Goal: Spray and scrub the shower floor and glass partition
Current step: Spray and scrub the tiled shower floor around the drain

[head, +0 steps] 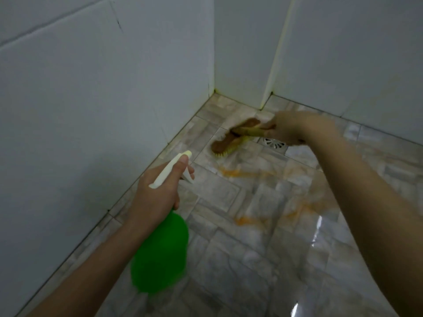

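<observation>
The scrub brush [226,143] sits bristles-down on the shower floor [251,259] in the far corner, just left of the metal drain [274,144]. The right hand [295,129] grips its handle end with the fingers curled round it, though blur hides how each one lies. The brush looks stiff and light, with a brown back over yellow bristles. It is best held by the handle, and firmly, since the tiles look wet and slick.

Nearer, on the left, the left hand [158,191] holds the green spray bottle [160,252] by its neck. Its fingers wrap below the pale sprayer head, and one digit lies along the top. The bottle is probably light plastic (how full, I cannot tell).

Orange stains [247,219] streak the floor between the two hands. No label, brand or writing can be read anywhere.
</observation>
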{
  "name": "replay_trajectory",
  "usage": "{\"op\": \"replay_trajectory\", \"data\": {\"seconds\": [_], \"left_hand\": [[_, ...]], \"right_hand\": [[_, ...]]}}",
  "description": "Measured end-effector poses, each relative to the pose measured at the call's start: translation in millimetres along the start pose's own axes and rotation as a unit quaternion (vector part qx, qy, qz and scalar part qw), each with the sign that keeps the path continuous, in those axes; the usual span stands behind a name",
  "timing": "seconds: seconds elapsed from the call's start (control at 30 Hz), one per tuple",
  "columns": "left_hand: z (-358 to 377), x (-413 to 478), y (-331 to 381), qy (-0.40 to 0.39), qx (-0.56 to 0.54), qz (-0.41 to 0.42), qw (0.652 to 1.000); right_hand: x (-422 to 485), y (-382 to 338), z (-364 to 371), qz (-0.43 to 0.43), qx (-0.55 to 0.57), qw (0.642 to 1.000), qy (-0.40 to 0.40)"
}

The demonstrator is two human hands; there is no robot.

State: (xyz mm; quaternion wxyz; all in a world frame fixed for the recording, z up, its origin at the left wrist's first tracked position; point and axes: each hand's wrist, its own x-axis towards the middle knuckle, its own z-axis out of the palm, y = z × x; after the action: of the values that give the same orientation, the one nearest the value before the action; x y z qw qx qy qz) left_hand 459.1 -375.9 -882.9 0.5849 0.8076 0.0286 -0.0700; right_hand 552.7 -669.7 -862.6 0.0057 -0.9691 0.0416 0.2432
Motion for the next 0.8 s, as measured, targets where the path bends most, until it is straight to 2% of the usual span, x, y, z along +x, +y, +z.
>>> {"op": "replay_trajectory", "data": {"seconds": [0.1,0.27,0.5,0.67,0.8], "left_hand": [[0,-4,-3,-0.02,0.003,-0.023,1.0],[0,-12,-9,-0.036,0.039,-0.043,0.998],[8,-35,-13,-0.07,0.046,-0.126,0.988],[13,-58,-19,-0.131,0.068,-0.133,0.98],[20,-72,-24,-0.122,0.112,-0.152,0.974]], "right_hand": [[-51,-5,21,0.05,-0.012,0.998,-0.047],[-29,-25,56,0.014,0.099,0.993,0.057],[-62,-13,66,0.08,0.103,0.991,0.016],[-58,-16,51,0.037,0.1,0.994,0.037],[-66,-20,58,0.041,0.077,0.995,0.037]]}}
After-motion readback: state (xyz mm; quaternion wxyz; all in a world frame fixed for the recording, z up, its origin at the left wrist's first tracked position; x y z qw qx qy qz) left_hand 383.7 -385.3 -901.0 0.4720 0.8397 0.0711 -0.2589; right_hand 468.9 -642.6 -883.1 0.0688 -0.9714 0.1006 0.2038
